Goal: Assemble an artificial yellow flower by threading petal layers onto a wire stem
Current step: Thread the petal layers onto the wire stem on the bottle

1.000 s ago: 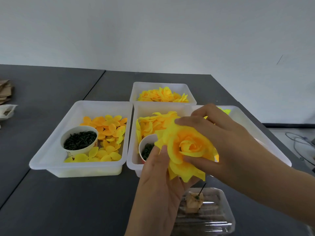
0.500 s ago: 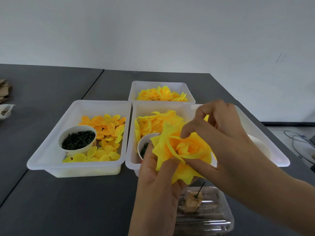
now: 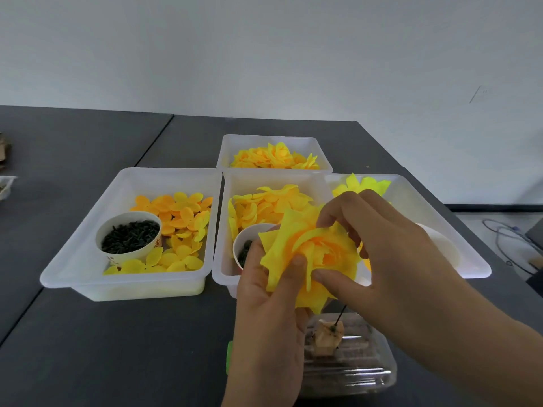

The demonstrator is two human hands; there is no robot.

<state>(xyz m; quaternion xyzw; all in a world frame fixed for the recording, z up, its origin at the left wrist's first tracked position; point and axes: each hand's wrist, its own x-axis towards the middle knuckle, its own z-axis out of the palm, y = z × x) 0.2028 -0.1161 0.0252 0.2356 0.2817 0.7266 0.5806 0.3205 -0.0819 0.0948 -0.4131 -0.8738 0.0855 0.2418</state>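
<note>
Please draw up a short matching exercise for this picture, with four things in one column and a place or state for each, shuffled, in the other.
Things
1. yellow flower
2. paper cup of dark green pieces
3. far tray
4. wire stem

Places or states
A. stands in the left tray among small orange and yellow petals
B. sticks out below the flower, over a clear plastic box
C. held by both hands
D. behind the others, holds yellow petal layers

Pairs: 1-C, 2-A, 3-D, 4-B

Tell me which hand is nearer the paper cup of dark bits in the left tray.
Left hand: nearer the paper cup, just to its right. Right hand lies farther right, beyond the flower.
</note>
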